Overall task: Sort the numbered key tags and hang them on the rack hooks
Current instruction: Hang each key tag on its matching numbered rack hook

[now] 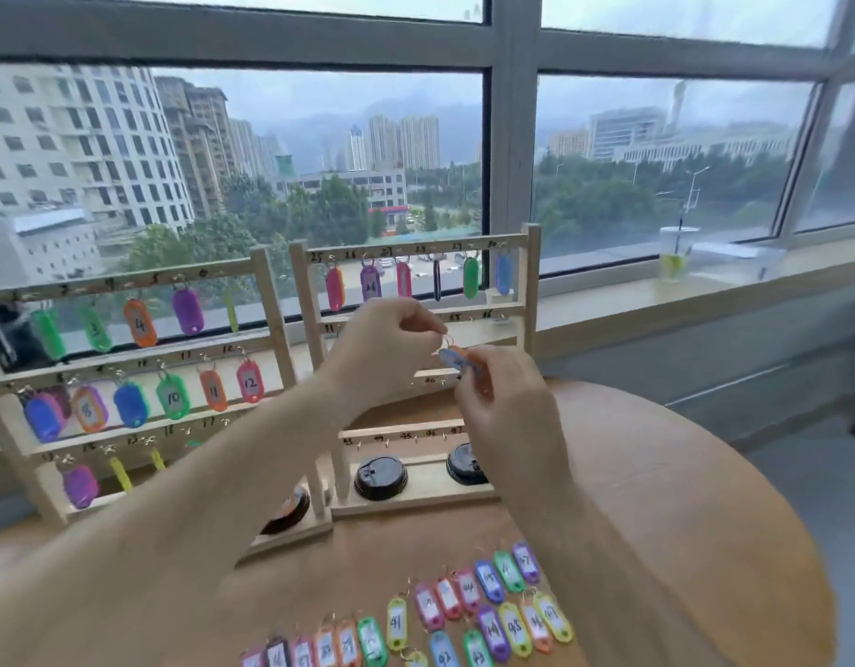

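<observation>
Big windows point(271, 161) show tall buildings and trees under a grey sky. One cup point(675, 255) with a straw stands on the sill. One round wood table point(680, 498) holds two racks side by side, the left rack point(266, 300) and the right rack point(531, 281).

On the left rack, five tags hang in the top row point(139, 324). The next row point(173, 396) has six or seven; the ones at its left end bunch up, so I cannot tell. The row below is partly hidden by an arm. On the right rack, six tags hang in the top row point(470, 277). Two black lids point(380, 477) sit on its base.

About twenty loose tags point(514, 628) lie flat in two rows on the near side of the table. Some are cut off at the bottom edge.

Both arms reach forward and the hands meet in the air in front of the right rack. The left hand point(387, 349) is curled, and its fingertips pinch a small metal ring point(443, 339). The right hand point(502, 392) is just beside it, a bit lower. Its fingers grip a blue tag point(452, 359) that hangs from that ring. An orange tag point(467, 354) peeks out right behind the blue one.
</observation>
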